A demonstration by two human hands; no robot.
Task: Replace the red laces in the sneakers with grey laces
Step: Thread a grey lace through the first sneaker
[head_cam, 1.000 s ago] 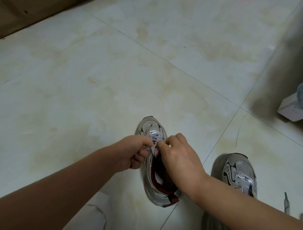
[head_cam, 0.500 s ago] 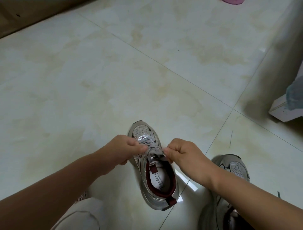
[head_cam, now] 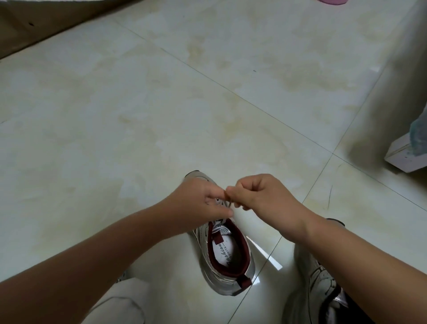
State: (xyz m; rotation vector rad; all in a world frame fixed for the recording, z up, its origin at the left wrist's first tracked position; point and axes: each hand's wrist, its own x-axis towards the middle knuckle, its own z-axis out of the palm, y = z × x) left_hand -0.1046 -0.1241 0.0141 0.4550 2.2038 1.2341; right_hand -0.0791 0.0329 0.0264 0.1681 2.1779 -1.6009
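A grey sneaker (head_cam: pixel 227 259) with a dark red collar lies on the tiled floor, toe pointing away from me. Grey laces (head_cam: pixel 223 203) run over its tongue, mostly hidden by my hands. My left hand (head_cam: pixel 198 203) sits over the front of the shoe and pinches the lace between thumb and forefinger. My right hand (head_cam: pixel 256 194) is curled into a fist just right of it, and its fingertips pinch the lace too. The two hands touch above the eyelets. A second grey sneaker (head_cam: pixel 323 284) lies at the lower right, partly under my right forearm.
A white box (head_cam: pixel 402 155) with a bluish cloth on it stands at the right edge. A brown board (head_cam: pixel 46 23) runs along the far left. A pink object (head_cam: pixel 402 1) shows at the top edge. My knee (head_cam: pixel 120 303) is at the bottom.
My hands were apart at the sides of the shoe half a second ago; they have come together and risen above the laces. The view has shifted a little.
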